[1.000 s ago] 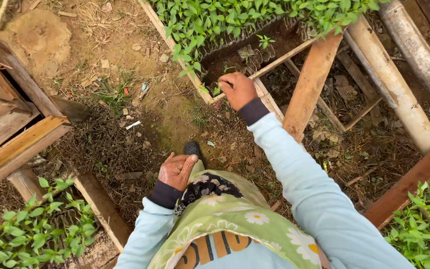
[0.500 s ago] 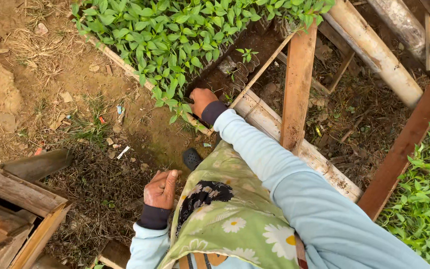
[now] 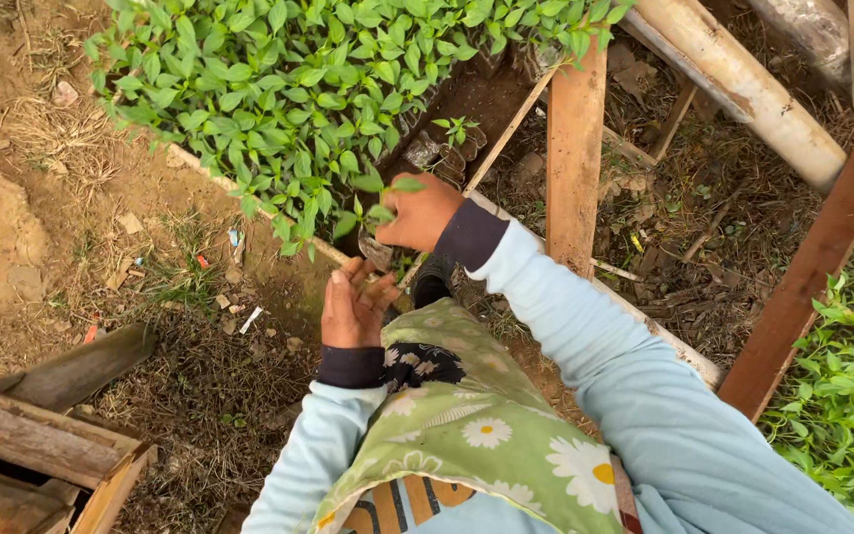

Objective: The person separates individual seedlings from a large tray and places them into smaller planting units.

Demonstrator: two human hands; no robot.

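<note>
Head view, looking straight down: my right hand (image 3: 419,212) reaches forward at the near edge of the seedling bed (image 3: 298,89), arm stretched out in a pale blue sleeve (image 3: 585,326) with a dark cuff at the wrist. Its fingers are curled shut around a small seedling (image 3: 380,203), whose few green leaves stick out to the left of my knuckles and whose dark little soil pot (image 3: 378,251) hangs just below the hand. My left hand (image 3: 353,309) is raised beneath it, palm up, fingers spread loosely and pointing toward the pot; the fingertips look to be touching its bottom, though I cannot tell for sure. That wrist has the same dark cuff and blue sleeve.

The bed is a dense mat of small glossy pointed leaves, with a bare patch of dark soil (image 3: 476,99) where a few black pots stand. A rough reddish plank (image 3: 575,148) runs upright beside my right arm, and a thick pale bamboo pole (image 3: 743,89) slants across the upper right. The ground at left is dry brown dirt with straw and scraps. A green cloth printed with daisies (image 3: 476,425) covers my lap.
</note>
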